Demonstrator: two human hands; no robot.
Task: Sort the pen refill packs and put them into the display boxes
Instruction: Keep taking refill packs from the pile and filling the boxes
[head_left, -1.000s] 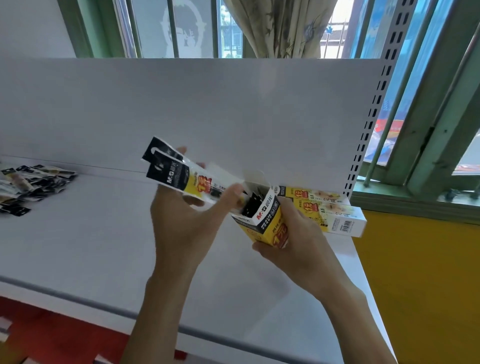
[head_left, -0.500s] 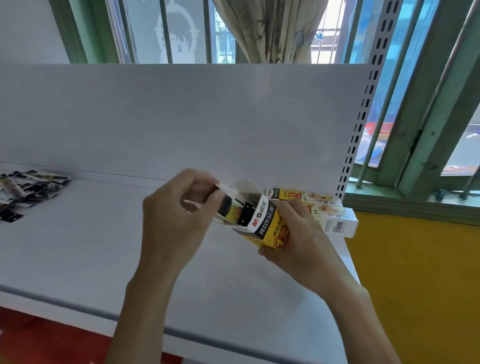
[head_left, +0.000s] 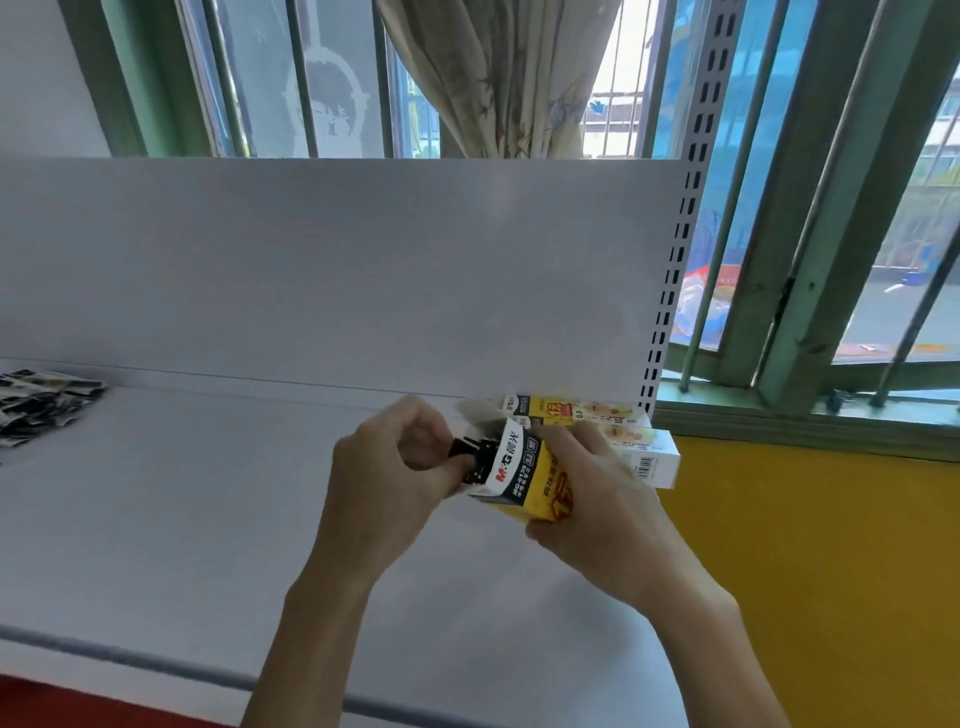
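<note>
My right hand (head_left: 602, 509) grips a black, white and yellow display box (head_left: 524, 475) held tilted above the white shelf (head_left: 182, 519), its open end facing left. My left hand (head_left: 389, 483) has its fingers curled at that opening, pinching the black tops of the refill packs (head_left: 470, 452) that stick out of the box. Behind the hands, two more display boxes (head_left: 649, 457) lie stacked at the shelf's right end. A loose pile of refill packs (head_left: 36, 405) lies at the far left of the shelf.
A white back panel (head_left: 337, 270) rises behind the shelf, with a slotted upright (head_left: 675, 260) at its right edge. Windows with green frames and a curtain are beyond. A yellow wall (head_left: 805, 571) drops off to the right of the shelf's end.
The refill packs my left hand held angled out of the box have slid almost fully in. My left hand has closed in on the box's opening. The view has shifted slightly.
</note>
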